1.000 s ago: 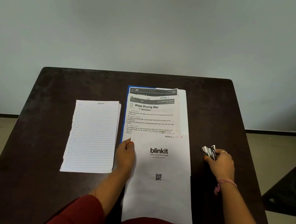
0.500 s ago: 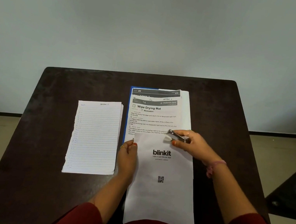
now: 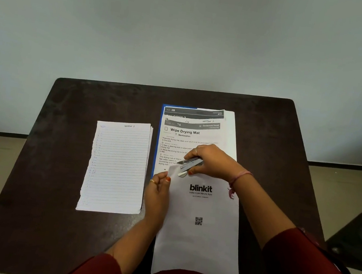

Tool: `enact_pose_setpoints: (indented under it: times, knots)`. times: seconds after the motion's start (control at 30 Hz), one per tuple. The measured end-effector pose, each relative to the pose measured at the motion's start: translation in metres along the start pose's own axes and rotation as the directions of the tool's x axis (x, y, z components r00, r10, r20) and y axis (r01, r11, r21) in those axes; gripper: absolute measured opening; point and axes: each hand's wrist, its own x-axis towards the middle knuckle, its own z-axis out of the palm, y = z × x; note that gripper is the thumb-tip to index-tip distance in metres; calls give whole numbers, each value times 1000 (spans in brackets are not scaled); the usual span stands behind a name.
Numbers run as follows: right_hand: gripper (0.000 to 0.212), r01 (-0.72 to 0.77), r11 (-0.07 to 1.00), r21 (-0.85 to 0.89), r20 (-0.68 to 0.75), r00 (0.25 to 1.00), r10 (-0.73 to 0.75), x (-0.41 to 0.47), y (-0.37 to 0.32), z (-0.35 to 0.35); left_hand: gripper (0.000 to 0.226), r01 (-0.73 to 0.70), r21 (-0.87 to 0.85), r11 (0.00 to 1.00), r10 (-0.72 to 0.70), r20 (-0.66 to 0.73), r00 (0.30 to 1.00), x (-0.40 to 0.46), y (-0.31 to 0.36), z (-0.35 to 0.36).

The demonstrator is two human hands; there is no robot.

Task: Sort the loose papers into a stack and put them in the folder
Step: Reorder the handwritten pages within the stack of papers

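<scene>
A blue folder (image 3: 159,133) lies at the middle of the dark table (image 3: 45,210), mostly covered by printed sheets (image 3: 189,136) headed "Wipe Drying Mat". A long white "blinkit" sheet (image 3: 200,234) overlaps them and reaches the near edge. My left hand (image 3: 157,194) pinches that sheet's upper left edge. My right hand (image 3: 212,163) grips a small metal stapler (image 3: 189,164), its jaws at the sheet's top left corner. A stack of lined papers (image 3: 117,167) lies to the left.
A pale wall rises behind the table. Tiled floor shows on both sides, with a dark mat on the floor at the right (image 3: 358,236).
My right hand carried the stapler from the table's right side leftwards onto the papers, reaching the top corner of the blinkit sheet. My left hand stayed at the sheet's left edge.
</scene>
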Motion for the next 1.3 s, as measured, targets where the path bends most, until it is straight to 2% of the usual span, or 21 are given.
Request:
enact_pose_setpoints:
  times: [0.37,0.47,0.8,0.93,1.0,1.13,1.3]
  knots:
    - [41,48,991,-122,224,974,-20,32,-18,-12,9,-21,-8,1000,21,39,999,2,-1,-2]
    - [40,62,987,-148,263,964,-21,40,-24,-14,14,-5,-6,1000,6,55,998,5,-3,-3]
    - [39,97,974,-206,344,939,-21,59,-31,-14,23,39,-82,996,-32,75,997,8,-5,-7]
    - [34,123,960,-251,344,939,-30,62,-30,-12,16,64,-123,990,-47,137,990,5,2,-8]
    - [34,138,952,-275,342,939,-37,63,-30,-13,14,39,-97,994,-22,172,985,6,3,-8]
    - [33,185,927,-327,338,939,-68,63,-31,-14,49,-61,77,995,44,210,977,13,-1,-8]
    - [27,217,895,-390,328,941,-85,65,-30,-11,25,-110,206,972,73,178,981,19,3,-8]
